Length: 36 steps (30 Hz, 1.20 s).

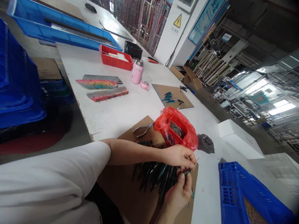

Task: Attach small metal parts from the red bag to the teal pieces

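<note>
My left hand (179, 156) is closed, its fingertips pinched beside a small dark piece (187, 171). A thin, wire-like tip sticks out by those fingertips; what they grip is too small to name. From below, my right hand (178, 193) holds the dark piece between thumb and fingers. Under my hands, a pile of slender dark pieces (161, 175), some with a teal sheen, lies on a brown board (130, 189). Beyond my left hand is a red plastic bag (190, 130) around a red box of small metal parts (176, 129). Pliers (143, 129) lie beside the bag.
Farther up the white table (112, 116) are colourful fish-shaped pieces (98, 84), a pink bottle (137, 73), a red tray (115, 60) and a board with small teal pieces (169, 98). Blue crates (230, 193) and a white box (240, 138) stand right.
</note>
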Motion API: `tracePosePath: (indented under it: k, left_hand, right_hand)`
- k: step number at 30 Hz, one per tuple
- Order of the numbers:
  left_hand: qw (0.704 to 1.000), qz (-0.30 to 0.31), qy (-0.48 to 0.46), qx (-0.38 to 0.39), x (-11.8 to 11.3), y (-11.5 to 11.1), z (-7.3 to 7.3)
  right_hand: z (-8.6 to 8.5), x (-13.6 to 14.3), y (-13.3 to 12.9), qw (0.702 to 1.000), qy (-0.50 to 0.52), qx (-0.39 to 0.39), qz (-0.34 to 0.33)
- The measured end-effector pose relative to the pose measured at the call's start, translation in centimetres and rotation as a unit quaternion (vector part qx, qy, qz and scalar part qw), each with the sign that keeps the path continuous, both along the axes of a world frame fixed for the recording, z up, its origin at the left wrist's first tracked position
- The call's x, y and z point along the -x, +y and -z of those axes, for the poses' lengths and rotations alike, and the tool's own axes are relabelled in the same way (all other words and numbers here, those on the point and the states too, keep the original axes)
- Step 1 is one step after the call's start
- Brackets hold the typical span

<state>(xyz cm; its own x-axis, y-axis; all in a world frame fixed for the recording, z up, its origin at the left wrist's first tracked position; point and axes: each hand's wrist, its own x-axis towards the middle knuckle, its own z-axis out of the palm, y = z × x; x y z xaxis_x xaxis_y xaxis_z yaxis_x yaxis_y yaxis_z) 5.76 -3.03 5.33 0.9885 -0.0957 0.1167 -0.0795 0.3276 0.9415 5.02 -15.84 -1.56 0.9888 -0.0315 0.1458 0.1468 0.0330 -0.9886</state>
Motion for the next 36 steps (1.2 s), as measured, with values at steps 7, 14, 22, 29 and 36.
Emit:
tracePosePath:
  k: [7, 14, 22, 29, 36]
  left_hand:
    - [0.999, -0.012, -0.005, -0.035, 0.22, 0.03, -0.38]
    - [0.999, -0.015, -0.018, -0.04, 0.23, 0.1, -0.37]
    - [0.999, -0.014, -0.021, -0.04, 0.24, 0.09, -0.3]
    - [0.999, -0.015, -0.021, -0.046, 0.33, 0.15, -0.5]
    - [0.996, -0.032, -0.002, -0.077, 0.41, 0.08, -0.6]
  right_hand:
    - [0.24, -0.02, 0.06, 1.0, -0.005, -0.014, -0.003]
    - [0.07, 0.05, 0.08, 1.0, 0.0, -0.014, -0.01]
    - [-0.12, 0.17, 0.1, 1.0, 0.003, -0.006, 0.003]
    - [0.07, -0.04, -0.01, 1.0, -0.018, -0.006, -0.009]
    - [0.1, -0.08, 0.09, 0.999, -0.045, 0.006, -0.006]
